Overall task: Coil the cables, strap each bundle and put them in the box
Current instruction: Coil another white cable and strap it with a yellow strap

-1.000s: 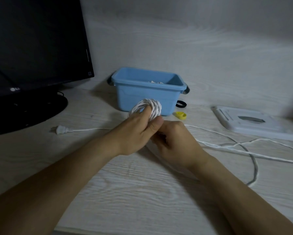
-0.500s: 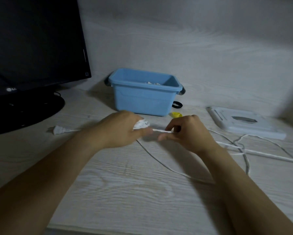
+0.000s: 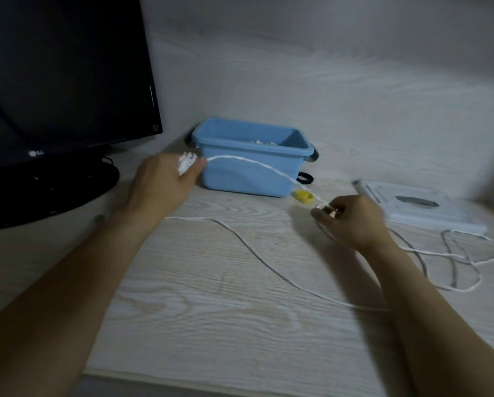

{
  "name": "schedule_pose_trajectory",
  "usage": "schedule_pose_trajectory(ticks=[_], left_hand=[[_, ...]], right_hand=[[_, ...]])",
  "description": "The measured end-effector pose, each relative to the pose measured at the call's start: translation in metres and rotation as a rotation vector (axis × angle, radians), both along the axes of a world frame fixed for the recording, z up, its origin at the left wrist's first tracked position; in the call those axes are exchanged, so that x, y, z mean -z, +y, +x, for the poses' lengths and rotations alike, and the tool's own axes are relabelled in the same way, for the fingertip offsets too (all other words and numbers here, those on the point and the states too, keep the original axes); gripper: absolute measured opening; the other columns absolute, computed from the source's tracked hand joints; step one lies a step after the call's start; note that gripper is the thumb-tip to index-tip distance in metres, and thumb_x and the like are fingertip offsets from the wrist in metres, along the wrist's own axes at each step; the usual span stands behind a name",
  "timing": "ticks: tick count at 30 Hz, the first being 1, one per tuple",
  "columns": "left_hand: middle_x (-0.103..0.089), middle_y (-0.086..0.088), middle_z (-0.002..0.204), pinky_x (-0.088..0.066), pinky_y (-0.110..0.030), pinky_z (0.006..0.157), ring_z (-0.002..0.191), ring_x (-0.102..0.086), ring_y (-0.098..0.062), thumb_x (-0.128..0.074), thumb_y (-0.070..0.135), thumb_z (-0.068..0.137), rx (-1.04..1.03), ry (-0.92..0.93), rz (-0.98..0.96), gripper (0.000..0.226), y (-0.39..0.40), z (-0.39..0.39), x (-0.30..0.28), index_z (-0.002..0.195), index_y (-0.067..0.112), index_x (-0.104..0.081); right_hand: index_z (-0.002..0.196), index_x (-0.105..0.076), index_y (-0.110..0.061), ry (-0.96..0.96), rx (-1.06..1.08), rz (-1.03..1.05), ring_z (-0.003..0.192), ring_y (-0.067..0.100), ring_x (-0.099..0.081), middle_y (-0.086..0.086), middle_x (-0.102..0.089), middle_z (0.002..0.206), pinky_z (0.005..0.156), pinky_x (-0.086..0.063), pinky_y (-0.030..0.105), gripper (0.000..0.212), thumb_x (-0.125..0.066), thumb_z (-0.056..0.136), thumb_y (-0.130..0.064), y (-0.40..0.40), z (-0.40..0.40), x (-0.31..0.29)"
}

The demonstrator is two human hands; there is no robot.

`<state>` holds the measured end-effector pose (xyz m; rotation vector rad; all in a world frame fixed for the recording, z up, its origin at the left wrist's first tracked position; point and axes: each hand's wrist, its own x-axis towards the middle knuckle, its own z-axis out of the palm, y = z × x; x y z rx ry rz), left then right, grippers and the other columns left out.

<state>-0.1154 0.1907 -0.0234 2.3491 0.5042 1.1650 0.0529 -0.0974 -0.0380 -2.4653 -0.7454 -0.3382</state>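
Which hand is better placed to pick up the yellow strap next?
The right hand: the small yellow strap lies just beside it, though it pinches the thin white cable. The left hand is farther and holds the coil.

The hands have drawn apart: the left hand [image 3: 165, 181] carried the coil [image 3: 186, 164] left, the right hand [image 3: 351, 222] pulled the cable [image 3: 257, 163] out rightward between them.
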Motion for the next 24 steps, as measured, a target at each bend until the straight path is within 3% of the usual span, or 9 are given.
schedule_pose_trajectory(ticks=[3,6,7,9,13,16,18,20,24], left_hand=[[-0.068,-0.013,0.068,-0.052,-0.041,0.063,0.064,-0.064,-0.026,-0.056,0.052,0.092,0.056,0.070,-0.001,0.055,-0.011,0.007,0.002,0.068,0.004,-0.066],[-0.059,-0.011,0.056,-0.045,-0.039,0.057,0.057,-0.057,-0.024,-0.055,0.056,0.090,0.123,0.117,0.016,0.062,-0.025,0.010,0.004,0.057,0.003,-0.054],[-0.055,-0.008,0.052,-0.042,-0.038,0.054,0.053,-0.054,-0.023,-0.053,0.059,0.087,0.142,0.129,0.009,0.064,-0.029,0.009,0.004,0.054,0.004,-0.049],[-0.048,0.002,0.046,-0.037,-0.035,0.050,0.048,-0.047,-0.015,-0.052,0.060,0.085,0.203,0.153,-0.038,0.062,-0.035,0.007,0.004,0.051,0.008,-0.043],[-0.046,0.012,0.044,-0.035,-0.025,0.055,0.047,-0.041,0.005,-0.055,0.042,0.096,0.455,0.203,-0.185,0.051,-0.057,0.004,0.002,0.059,0.007,-0.051],[-0.059,-0.004,0.061,-0.041,-0.032,0.065,0.061,-0.051,-0.009,-0.047,0.053,0.092,0.581,0.227,-0.358,0.059,-0.067,0.007,0.006,0.072,-0.001,-0.061],[-0.062,-0.011,0.067,-0.042,-0.033,0.067,0.065,-0.054,-0.012,-0.042,0.057,0.087,0.582,0.241,-0.331,0.063,-0.069,0.009,0.010,0.076,-0.003,-0.061],[-0.054,0.000,0.057,-0.037,-0.030,0.061,0.057,-0.048,-0.010,-0.042,0.048,0.095,0.549,0.243,-0.256,0.055,-0.070,0.010,0.011,0.064,0.005,-0.055],[-0.055,0.009,0.052,-0.035,-0.026,0.057,0.049,-0.047,-0.003,-0.042,0.044,0.100,0.470,0.273,-0.235,0.054,-0.068,0.012,0.012,0.062,0.010,-0.058]], right_hand=[[0.102,-0.066,-0.023,0.123,-0.134,0.034,0.067,0.015,-0.056,-0.002,-0.060,0.074,0.059,-0.042,0.024,0.035,-0.074,0.082,-0.050,0.013,-0.014,0.002],[0.148,-0.033,-0.023,0.125,-0.224,0.083,0.109,0.021,-0.055,0.008,-0.052,0.128,0.093,-0.047,0.035,0.085,-0.076,0.080,-0.049,0.023,-0.022,0.008],[0.154,-0.022,-0.024,0.082,-0.245,0.140,0.122,0.023,-0.049,0.009,-0.044,0.138,0.102,-0.044,0.040,0.095,-0.077,0.080,-0.048,0.026,-0.025,0.007],[0.156,-0.019,-0.023,-0.069,-0.335,0.220,0.131,0.025,-0.043,0.009,-0.042,0.143,0.108,-0.040,0.046,0.096,-0.072,0.082,-0.052,0.033,-0.033,0.005],[0.149,-0.038,-0.022,-0.170,-0.541,0.211,0.132,0.021,-0.045,0.003,-0.050,0.143,0.109,-0.038,0.047,0.071,-0.061,0.089,-0.051,0.052,-0.051,0.010],[0.125,-0.062,-0.020,-0.223,-0.580,0.203,0.112,0.016,-0.059,-0.002,-0.065,0.120,0.096,-0.047,0.042,0.041,-0.061,0.093,-0.046,0.061,-0.058,0.012],[0.112,-0.067,-0.019,-0.111,-0.606,0.203,0.087,0.010,-0.063,-0.005,-0.070,0.095,0.080,-0.050,0.033,0.028,-0.063,0.094,-0.040,0.059,-0.058,0.011],[0.113,-0.065,-0.020,0.007,-0.606,0.204,0.069,0.011,-0.060,-0.006,-0.067,0.076,0.067,-0.048,0.028,0.025,-0.063,0.095,-0.038,0.057,-0.059,0.011],[0.096,-0.069,-0.016,0.030,-0.601,0.326,0.061,0.008,-0.057,-0.005,-0.063,0.066,0.060,-0.045,0.021,0.013,-0.066,0.094,-0.029,0.056,-0.065,0.008]])
